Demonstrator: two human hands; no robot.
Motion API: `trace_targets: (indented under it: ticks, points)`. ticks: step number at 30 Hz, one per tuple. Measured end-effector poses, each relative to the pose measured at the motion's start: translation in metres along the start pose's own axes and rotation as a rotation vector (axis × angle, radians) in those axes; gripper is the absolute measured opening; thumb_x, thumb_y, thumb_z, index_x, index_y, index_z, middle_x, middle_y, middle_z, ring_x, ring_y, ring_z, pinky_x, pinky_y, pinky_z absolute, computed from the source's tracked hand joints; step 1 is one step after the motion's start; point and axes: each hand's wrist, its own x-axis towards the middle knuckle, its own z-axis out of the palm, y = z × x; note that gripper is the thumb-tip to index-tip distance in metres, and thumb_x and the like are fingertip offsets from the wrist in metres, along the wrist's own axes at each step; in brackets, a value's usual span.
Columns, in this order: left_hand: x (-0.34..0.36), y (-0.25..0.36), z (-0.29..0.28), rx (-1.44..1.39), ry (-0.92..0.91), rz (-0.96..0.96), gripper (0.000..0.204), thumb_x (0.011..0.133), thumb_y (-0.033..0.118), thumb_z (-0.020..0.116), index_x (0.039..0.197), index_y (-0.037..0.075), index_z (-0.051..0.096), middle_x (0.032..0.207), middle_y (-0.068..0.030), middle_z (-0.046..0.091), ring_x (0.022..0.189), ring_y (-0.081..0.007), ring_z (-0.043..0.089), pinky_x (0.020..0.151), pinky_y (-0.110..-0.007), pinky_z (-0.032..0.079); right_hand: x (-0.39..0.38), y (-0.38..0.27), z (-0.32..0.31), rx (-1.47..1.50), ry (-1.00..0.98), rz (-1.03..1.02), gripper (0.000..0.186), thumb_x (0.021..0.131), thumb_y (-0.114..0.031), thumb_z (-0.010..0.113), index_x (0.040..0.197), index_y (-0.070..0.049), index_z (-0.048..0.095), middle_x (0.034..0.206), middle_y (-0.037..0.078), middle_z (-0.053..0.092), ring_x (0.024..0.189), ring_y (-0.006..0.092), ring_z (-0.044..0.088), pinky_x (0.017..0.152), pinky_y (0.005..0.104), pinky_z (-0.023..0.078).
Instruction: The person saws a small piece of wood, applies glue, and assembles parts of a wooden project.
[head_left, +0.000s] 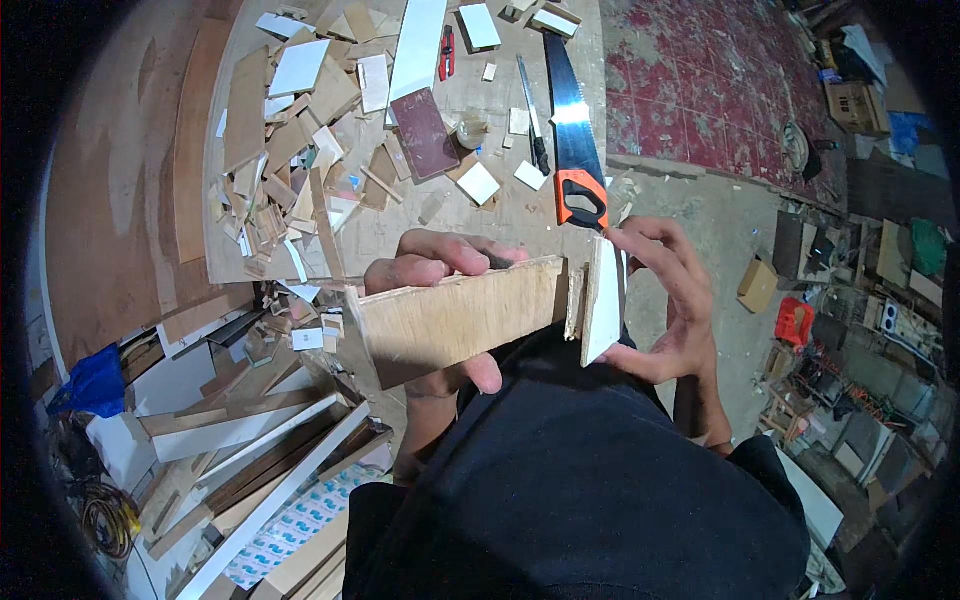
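Note:
My left hand is closed around a plywood piece, its fingers over the far edge and the thumb below. At the piece's right end my right hand grips a small white-faced board by its edges, fingers at the top and thumb at the bottom. Thin wood layers with rough edges show between the two pieces; I cannot tell whether they are joined. Beyond my hands, on the worktable, lies a handsaw with an orange and black handle.
Wood offcuts heap the table's left side. Near its middle are a dark red sheet, a jar, a red hand tool and a narrow black-handled blade. Long boards pile at lower left; an orange-red object sits right.

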Motion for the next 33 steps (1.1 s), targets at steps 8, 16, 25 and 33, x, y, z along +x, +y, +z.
trace_targets:
  ticks: [8,16,25,33]
  points:
    - [0.003,0.001,0.006,-0.07,0.088,0.055,0.079,0.065,0.034,0.089,0.124,0.008,0.043,0.11,-0.0139,0.052,0.101,-0.027,0.059,0.088,-0.049,0.056,-0.002,-0.003,0.0,0.01,0.039,0.015,0.082,0.054,-0.03,0.085,0.128,-0.002,0.06,0.114,0.016,0.055,0.105,0.0278,0.057,0.083,0.0365,0.048]
    - [0.002,0.006,0.009,-0.108,0.045,0.026,0.075,0.065,0.025,0.089,0.123,0.008,0.045,0.111,-0.0145,0.052,0.105,-0.0273,0.058,0.092,-0.049,0.055,0.0,-0.008,0.002,-0.009,0.046,0.001,0.079,0.055,-0.028,0.085,0.126,-0.002,0.061,0.115,0.016,0.055,0.107,0.0287,0.056,0.087,0.0385,0.047]
    - [0.017,0.019,0.014,-0.21,-0.161,0.145,0.06,0.062,0.008,0.089,0.112,0.01,0.057,0.116,-0.0145,0.055,0.111,-0.0374,0.058,0.098,-0.048,0.052,-0.005,-0.005,0.008,-0.066,0.243,-0.182,0.063,0.06,-0.017,0.085,0.119,-0.01,0.063,0.112,0.012,0.056,0.106,0.0293,0.056,0.09,0.041,0.049]
    - [0.016,0.027,0.028,-0.321,-0.178,0.141,0.035,0.068,-0.001,0.083,0.098,0.01,0.069,0.112,-0.0155,0.061,0.11,-0.04,0.059,0.097,-0.045,0.054,-0.006,-0.009,0.014,-0.181,0.393,-0.304,0.058,0.061,-0.014,0.087,0.113,-0.019,0.062,0.11,0.008,0.057,0.105,0.03,0.056,0.086,0.0406,0.052]
